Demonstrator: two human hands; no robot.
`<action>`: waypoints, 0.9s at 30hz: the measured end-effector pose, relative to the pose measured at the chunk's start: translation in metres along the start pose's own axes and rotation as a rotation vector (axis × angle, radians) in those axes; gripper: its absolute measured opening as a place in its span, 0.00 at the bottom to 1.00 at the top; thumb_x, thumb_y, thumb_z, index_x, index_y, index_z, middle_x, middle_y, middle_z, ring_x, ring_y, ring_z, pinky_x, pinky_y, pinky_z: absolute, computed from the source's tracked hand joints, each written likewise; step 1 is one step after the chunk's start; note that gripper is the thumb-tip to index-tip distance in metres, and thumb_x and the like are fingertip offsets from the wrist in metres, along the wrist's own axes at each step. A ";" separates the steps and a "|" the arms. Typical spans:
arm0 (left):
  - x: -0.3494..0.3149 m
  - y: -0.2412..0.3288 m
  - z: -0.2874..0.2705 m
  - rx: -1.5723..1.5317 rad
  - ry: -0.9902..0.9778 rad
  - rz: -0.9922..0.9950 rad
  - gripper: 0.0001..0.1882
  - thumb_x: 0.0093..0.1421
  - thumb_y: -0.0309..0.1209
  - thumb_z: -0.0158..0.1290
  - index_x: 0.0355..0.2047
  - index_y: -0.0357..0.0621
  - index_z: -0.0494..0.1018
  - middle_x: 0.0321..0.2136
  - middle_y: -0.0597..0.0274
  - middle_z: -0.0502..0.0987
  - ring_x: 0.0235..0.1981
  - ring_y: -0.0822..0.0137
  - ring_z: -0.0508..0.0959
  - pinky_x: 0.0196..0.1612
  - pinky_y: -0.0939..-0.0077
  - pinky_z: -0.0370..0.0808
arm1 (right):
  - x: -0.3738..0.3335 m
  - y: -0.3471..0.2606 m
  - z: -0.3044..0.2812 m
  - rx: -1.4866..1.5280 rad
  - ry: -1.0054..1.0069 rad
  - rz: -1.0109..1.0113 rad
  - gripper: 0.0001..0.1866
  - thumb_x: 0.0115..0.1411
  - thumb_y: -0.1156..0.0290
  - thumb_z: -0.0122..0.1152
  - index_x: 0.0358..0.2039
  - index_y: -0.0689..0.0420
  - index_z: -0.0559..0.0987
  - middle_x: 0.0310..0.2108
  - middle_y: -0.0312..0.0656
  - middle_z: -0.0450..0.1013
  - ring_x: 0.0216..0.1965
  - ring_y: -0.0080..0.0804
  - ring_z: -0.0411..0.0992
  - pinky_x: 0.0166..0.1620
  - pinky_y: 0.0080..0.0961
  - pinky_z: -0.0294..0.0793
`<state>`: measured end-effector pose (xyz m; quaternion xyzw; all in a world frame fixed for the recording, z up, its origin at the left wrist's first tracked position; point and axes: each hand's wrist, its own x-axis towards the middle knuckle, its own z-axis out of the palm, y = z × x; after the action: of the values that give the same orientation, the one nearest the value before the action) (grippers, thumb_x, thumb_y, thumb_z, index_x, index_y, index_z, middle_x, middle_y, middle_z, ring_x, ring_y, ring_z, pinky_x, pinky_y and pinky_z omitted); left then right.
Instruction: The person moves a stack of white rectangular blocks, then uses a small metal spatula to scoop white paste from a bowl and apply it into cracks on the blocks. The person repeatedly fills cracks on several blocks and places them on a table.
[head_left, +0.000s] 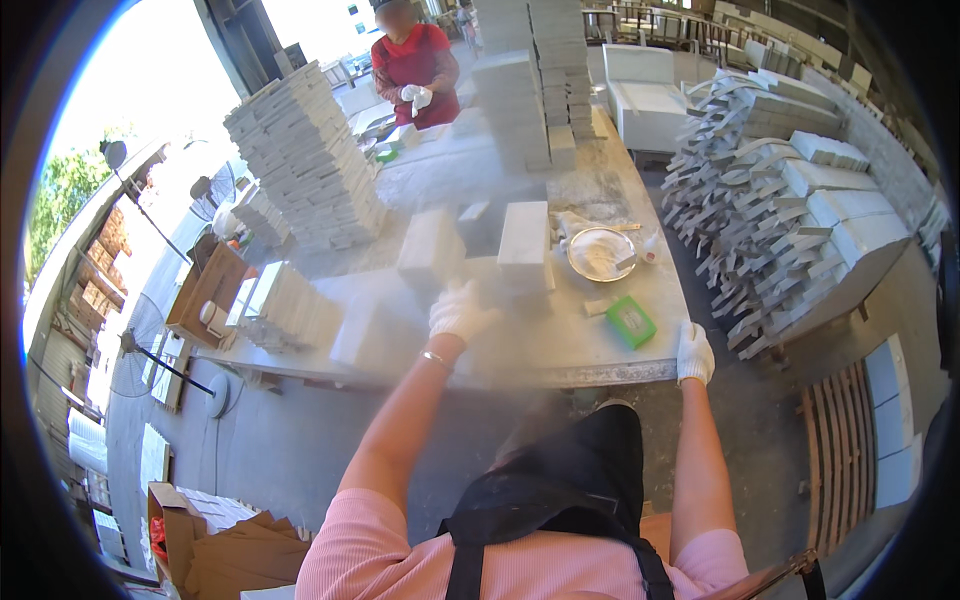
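Observation:
My left hand (462, 312), in a white knit glove, is over the front of the worktable (600, 374), just before a white block stack (430, 240). Dust and motion blur its fingers, and I cannot tell whether it holds anything. A second pale block stack (525, 235) stands to its right. At the table's front right corner my right hand (695, 353), also gloved, is closed on the table edge. Near it lie a green box (631, 322) and a small pale piece (598, 307). Behind these is a round bowl of white powder (592, 253).
Tall stacks of pale slabs (305, 150) rise at the far left and far centre (512, 110). A person in red (415, 65) stands beyond the table. Strip bundles (790, 200) fill the right side. A fan (215, 395) and cardboard (240, 560) stand at left.

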<state>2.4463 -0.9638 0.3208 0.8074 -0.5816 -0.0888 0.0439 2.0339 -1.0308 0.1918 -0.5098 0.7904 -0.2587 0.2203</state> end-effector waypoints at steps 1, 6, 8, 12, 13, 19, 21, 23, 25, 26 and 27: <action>0.007 0.004 0.001 0.005 0.003 -0.005 0.39 0.52 0.57 0.58 0.60 0.52 0.68 0.61 0.46 0.66 0.56 0.44 0.73 0.54 0.52 0.74 | -0.001 0.000 0.000 0.006 0.015 -0.003 0.32 0.67 0.39 0.36 0.55 0.50 0.75 0.50 0.54 0.77 0.52 0.56 0.74 0.54 0.45 0.71; 0.043 0.014 0.008 0.176 -0.062 0.038 0.27 0.56 0.48 0.54 0.56 0.54 0.75 0.56 0.51 0.75 0.55 0.52 0.77 0.52 0.58 0.77 | -0.003 -0.001 0.000 -0.027 0.040 -0.005 0.32 0.67 0.40 0.38 0.55 0.50 0.76 0.49 0.54 0.77 0.51 0.55 0.74 0.53 0.45 0.71; 0.052 0.014 0.010 0.257 -0.233 0.002 0.22 0.58 0.44 0.52 0.52 0.55 0.79 0.52 0.54 0.79 0.53 0.55 0.79 0.51 0.61 0.78 | -0.004 -0.003 -0.001 -0.024 0.030 -0.004 0.32 0.67 0.39 0.37 0.55 0.50 0.75 0.49 0.54 0.77 0.52 0.55 0.74 0.54 0.45 0.71; 0.050 0.014 0.014 0.272 -0.181 0.012 0.18 0.59 0.40 0.51 0.46 0.55 0.82 0.48 0.58 0.82 0.50 0.56 0.81 0.49 0.62 0.79 | -0.006 -0.004 -0.003 -0.017 0.030 -0.007 0.32 0.67 0.39 0.36 0.55 0.50 0.75 0.50 0.53 0.77 0.52 0.55 0.74 0.54 0.45 0.70; 0.048 0.013 0.014 0.278 -0.190 0.005 0.18 0.59 0.41 0.51 0.46 0.55 0.82 0.48 0.58 0.82 0.51 0.56 0.81 0.49 0.63 0.79 | -0.007 -0.004 -0.003 -0.008 0.026 -0.003 0.32 0.67 0.39 0.36 0.55 0.50 0.75 0.50 0.52 0.77 0.52 0.55 0.74 0.54 0.45 0.70; 0.048 0.009 0.016 0.240 -0.170 0.018 0.19 0.57 0.43 0.53 0.47 0.54 0.82 0.49 0.58 0.81 0.52 0.55 0.80 0.50 0.63 0.78 | -0.007 -0.003 0.000 -0.013 0.074 -0.016 0.31 0.67 0.40 0.40 0.53 0.50 0.77 0.47 0.52 0.78 0.49 0.55 0.75 0.51 0.45 0.73; 0.051 0.004 0.018 0.217 -0.199 -0.032 0.21 0.57 0.43 0.54 0.48 0.54 0.81 0.50 0.58 0.81 0.53 0.55 0.79 0.52 0.63 0.77 | -0.006 -0.003 0.000 0.000 0.063 -0.007 0.30 0.67 0.40 0.40 0.53 0.50 0.77 0.47 0.52 0.78 0.49 0.54 0.75 0.51 0.45 0.73; 0.053 0.001 0.022 0.172 -0.230 -0.060 0.21 0.56 0.43 0.54 0.49 0.54 0.81 0.52 0.57 0.80 0.55 0.55 0.78 0.54 0.63 0.76 | -0.005 -0.003 0.001 0.005 0.049 -0.005 0.30 0.67 0.40 0.40 0.53 0.49 0.77 0.48 0.52 0.78 0.50 0.55 0.75 0.52 0.45 0.72; 0.055 -0.004 0.023 0.178 -0.262 -0.004 0.22 0.56 0.43 0.55 0.50 0.55 0.80 0.52 0.57 0.79 0.55 0.56 0.78 0.55 0.63 0.76 | -0.004 -0.001 0.001 0.005 0.038 -0.008 0.31 0.67 0.40 0.39 0.54 0.49 0.76 0.49 0.52 0.77 0.51 0.56 0.74 0.53 0.45 0.71; 0.056 -0.005 0.024 0.189 -0.295 0.024 0.22 0.56 0.44 0.55 0.50 0.55 0.80 0.53 0.57 0.79 0.56 0.56 0.77 0.55 0.63 0.76 | -0.004 -0.001 0.001 0.004 0.029 -0.014 0.30 0.67 0.40 0.39 0.54 0.49 0.76 0.49 0.52 0.77 0.51 0.56 0.74 0.53 0.45 0.71; 0.058 -0.005 0.024 0.187 -0.295 0.040 0.22 0.55 0.44 0.55 0.50 0.55 0.81 0.53 0.58 0.79 0.55 0.56 0.78 0.55 0.63 0.76 | -0.004 0.000 0.001 0.007 0.035 -0.020 0.30 0.67 0.40 0.39 0.54 0.48 0.76 0.49 0.52 0.77 0.51 0.56 0.74 0.53 0.45 0.71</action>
<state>2.4642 -1.0158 0.2907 0.7744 -0.6034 -0.1512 -0.1154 2.0359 -1.0273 0.1915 -0.5121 0.7881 -0.2726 0.2056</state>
